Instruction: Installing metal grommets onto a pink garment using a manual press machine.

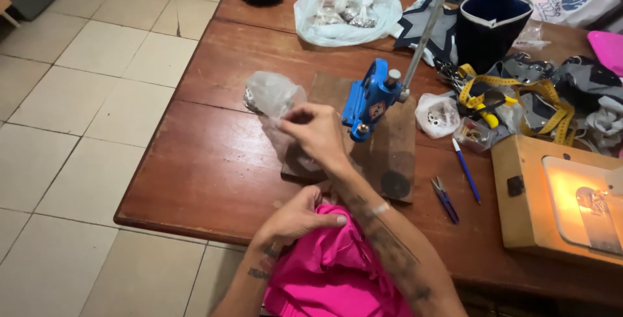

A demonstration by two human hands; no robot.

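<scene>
Reaching into the small clear plastic bag [272, 93] on the wooden table [214, 161], the right hand [316, 132] has its fingertips pinched together at the bag's mouth — whether on the film or on a piece inside, we cannot tell. The bag seems to hold small metal parts. Our left hand [295, 216] lies flat, fingers together, pressing the pink fabric [331, 271] at the table's near edge. Just beside the right hand stands one blue hand press [370, 99] on a wooden board [389, 155]. Farther off we count two more bags — a large one [347, 5] and a small one [436, 114] — each holding small hardware.
</scene>
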